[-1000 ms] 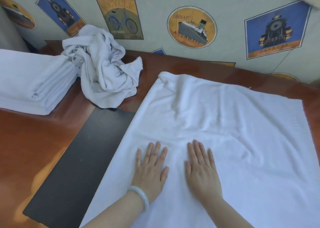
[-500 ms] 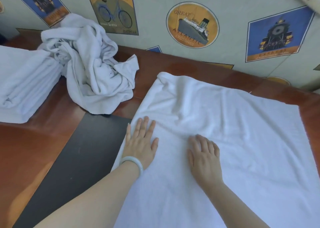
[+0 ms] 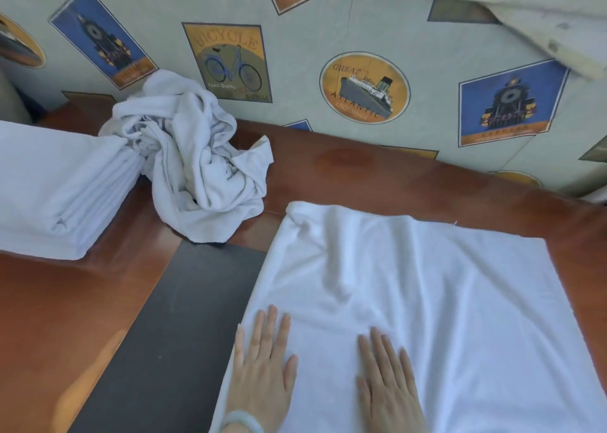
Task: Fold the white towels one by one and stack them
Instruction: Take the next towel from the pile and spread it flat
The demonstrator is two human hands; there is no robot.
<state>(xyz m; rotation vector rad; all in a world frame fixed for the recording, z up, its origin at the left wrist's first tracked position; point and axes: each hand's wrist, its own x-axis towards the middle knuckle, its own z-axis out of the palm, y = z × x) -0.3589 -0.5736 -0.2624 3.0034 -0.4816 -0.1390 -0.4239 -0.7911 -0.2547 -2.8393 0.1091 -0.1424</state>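
A white towel [image 3: 427, 294] lies spread flat across the right half of the wooden table [image 3: 59, 301]. My left hand [image 3: 262, 370] presses flat on it near its left edge, fingers straight, a pale bangle on the wrist. My right hand [image 3: 387, 380] lies flat on the towel a little to the right, fingers straight too. A crumpled heap of white towels [image 3: 197, 160] sits at the back left. A stack of folded white towels [image 3: 56, 189] rests at the far left, touching the heap.
A dark strip [image 3: 170, 337] runs across the table between the stack and the spread towel. The wall [image 3: 361, 22] with printed posters rises right behind the table's far edge.
Both hands slid back toward me over the towel after the left one had reached up its left edge. The view tilted up, showing more wall.
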